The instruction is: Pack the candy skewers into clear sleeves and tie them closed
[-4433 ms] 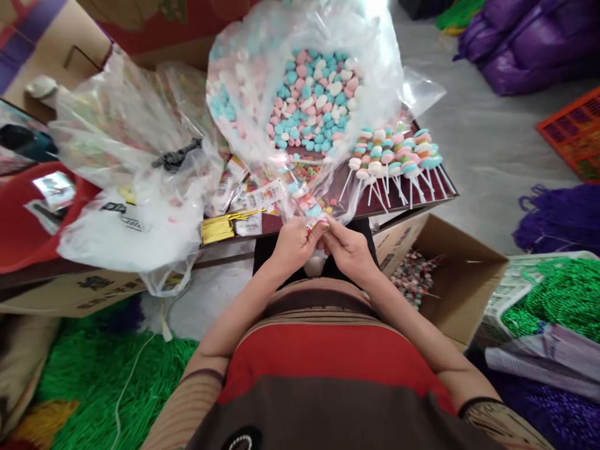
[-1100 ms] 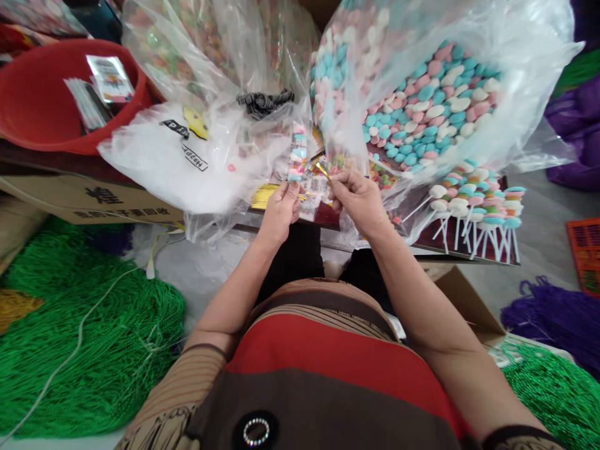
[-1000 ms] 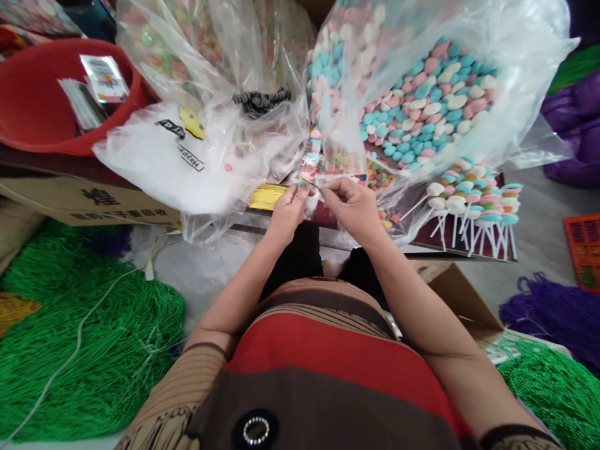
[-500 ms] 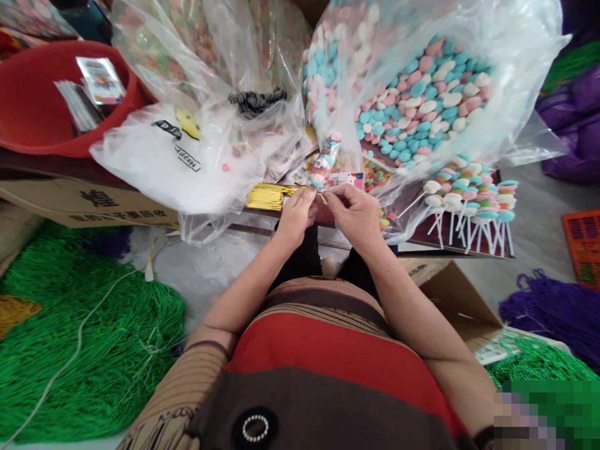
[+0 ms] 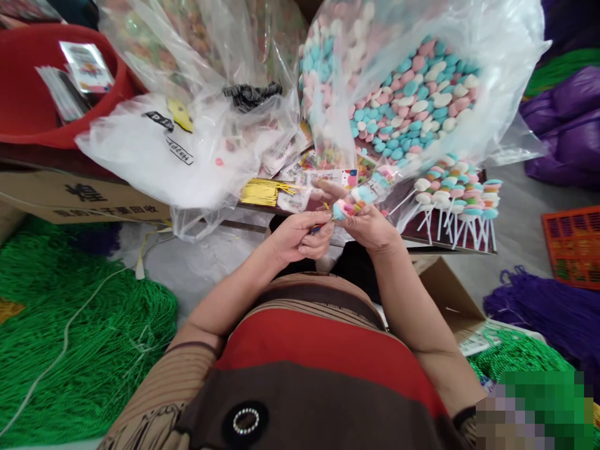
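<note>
Bagged candy stack (image 5: pixel 364 192) lies tilted between the two hands, its far end toward two o'clock. Under the work runs the dark counter (image 5: pixel 434 236). From the hands, an open clear bag (image 5: pixel 506 75) of pastel candies (image 5: pixel 412 106) stands at one o'clock, a heap of candy skewers (image 5: pixel 457 187) between two and three, and a bundle of gold ties (image 5: pixel 257 192) toward ten.

The right hand (image 5: pixel 375 225) cradles the stack, thumb along it — a steady hold, and probably best kept light, since the candies look soft. The left hand (image 5: pixel 302 234) has its fingers curled and pinches the stack's near end; which fingertips hold the tie, I cannot tell.

Smallest is the single gold tie (image 5: pixel 327 206), just by the lowest candy. To fasten it well, I'd gather the film flat, seat the tie snug under that candy — not out on the loose film — and turn one way only.
</note>
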`<action>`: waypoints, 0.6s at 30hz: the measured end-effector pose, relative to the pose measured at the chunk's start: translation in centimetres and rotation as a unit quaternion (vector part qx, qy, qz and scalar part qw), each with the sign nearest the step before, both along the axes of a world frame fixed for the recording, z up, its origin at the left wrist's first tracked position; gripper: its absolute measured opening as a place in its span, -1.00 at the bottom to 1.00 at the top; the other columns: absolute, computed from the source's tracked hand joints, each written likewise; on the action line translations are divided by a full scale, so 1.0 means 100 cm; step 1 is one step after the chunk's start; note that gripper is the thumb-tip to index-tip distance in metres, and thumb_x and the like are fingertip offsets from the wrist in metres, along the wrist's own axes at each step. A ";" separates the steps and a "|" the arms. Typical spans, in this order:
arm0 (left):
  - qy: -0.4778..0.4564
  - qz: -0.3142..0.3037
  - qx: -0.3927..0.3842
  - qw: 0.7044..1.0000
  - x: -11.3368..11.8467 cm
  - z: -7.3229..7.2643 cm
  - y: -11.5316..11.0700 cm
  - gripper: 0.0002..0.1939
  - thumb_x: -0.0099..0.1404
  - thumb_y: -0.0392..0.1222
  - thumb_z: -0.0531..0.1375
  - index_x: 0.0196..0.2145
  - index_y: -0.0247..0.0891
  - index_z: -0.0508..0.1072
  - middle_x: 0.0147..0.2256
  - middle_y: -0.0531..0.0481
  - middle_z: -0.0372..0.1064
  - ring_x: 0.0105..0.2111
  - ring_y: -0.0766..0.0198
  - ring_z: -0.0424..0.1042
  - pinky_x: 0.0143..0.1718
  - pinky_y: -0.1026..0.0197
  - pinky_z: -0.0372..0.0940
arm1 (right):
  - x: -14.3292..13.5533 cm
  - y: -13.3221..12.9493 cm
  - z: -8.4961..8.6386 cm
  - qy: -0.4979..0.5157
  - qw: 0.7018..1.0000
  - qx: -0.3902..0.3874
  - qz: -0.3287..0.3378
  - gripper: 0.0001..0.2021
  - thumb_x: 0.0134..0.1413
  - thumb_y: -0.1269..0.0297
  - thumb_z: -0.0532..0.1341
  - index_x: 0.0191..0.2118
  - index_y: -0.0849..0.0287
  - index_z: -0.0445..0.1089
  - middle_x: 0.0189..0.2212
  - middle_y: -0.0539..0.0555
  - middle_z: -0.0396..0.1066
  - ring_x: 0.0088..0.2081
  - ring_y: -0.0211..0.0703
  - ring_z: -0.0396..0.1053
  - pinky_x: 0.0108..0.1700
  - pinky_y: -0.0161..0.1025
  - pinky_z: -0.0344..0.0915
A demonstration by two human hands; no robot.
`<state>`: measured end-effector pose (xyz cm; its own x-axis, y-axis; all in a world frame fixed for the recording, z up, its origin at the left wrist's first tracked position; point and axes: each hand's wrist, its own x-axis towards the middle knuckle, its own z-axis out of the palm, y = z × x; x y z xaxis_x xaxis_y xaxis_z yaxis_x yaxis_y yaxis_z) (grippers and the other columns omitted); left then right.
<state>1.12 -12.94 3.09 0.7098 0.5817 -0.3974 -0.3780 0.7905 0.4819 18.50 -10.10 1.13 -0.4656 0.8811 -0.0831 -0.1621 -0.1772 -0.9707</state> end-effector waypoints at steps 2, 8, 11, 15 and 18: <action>-0.008 0.007 -0.005 1.000 0.003 0.001 -0.001 -0.38 0.56 -0.19 -0.18 -0.68 -0.27 0.21 -0.82 0.20 -0.20 -0.87 0.46 -0.15 -0.75 0.37 -0.07 | 0.001 0.000 -0.005 0.007 1.000 -0.010 0.001 -0.64 -0.26 -0.08 0.56 -0.41 0.02 0.57 -0.35 0.01 0.59 -0.15 -0.03 0.54 -0.01 -0.04 0.48; 0.026 0.137 0.007 0.990 0.019 -0.002 0.006 -0.46 0.57 -0.08 -0.09 -0.58 -0.26 0.26 -0.79 0.25 -0.15 -0.85 0.49 -0.13 -0.76 0.40 -0.09 | -0.020 0.001 -0.019 0.009 0.980 0.008 -0.199 -0.56 -0.32 -0.12 0.56 -0.55 0.08 0.44 -0.55 -0.10 0.45 -0.45 -0.26 0.37 -0.24 -0.21 0.40; 0.096 0.240 0.057 0.964 0.031 -0.009 0.010 -0.50 0.46 0.08 0.15 -0.56 -0.25 0.23 -0.74 0.27 -0.09 -0.80 0.54 -0.11 -0.75 0.42 -0.13 | -0.028 0.002 -0.024 -0.074 0.957 0.066 -0.271 -0.59 -0.07 -0.11 0.45 -0.52 0.10 0.39 -0.56 -0.10 0.38 -0.46 -0.29 0.30 -0.31 -0.27 0.31; 0.167 0.322 0.146 0.920 0.040 -0.021 0.013 -0.52 0.36 0.11 0.27 -0.54 -0.23 0.25 -0.70 0.25 -0.04 -0.76 0.56 -0.05 -0.74 0.41 -0.11 | -0.027 0.002 -0.026 -0.217 0.909 0.169 -0.314 -0.75 0.12 0.07 0.34 -0.45 0.10 0.42 -0.51 -0.07 0.43 -0.37 -0.22 0.37 -0.22 -0.23 0.32; 0.169 0.331 0.148 0.917 0.040 -0.025 0.015 -0.49 0.37 0.17 0.24 -0.55 -0.22 0.23 -0.72 0.25 -0.08 -0.76 0.53 -0.08 -0.74 0.39 -0.11 | -0.024 0.000 -0.024 -0.269 0.883 0.234 -0.307 -0.82 0.17 0.16 0.30 -0.41 0.09 0.44 -0.44 -0.02 0.51 -0.33 -0.15 0.45 -0.15 -0.17 0.35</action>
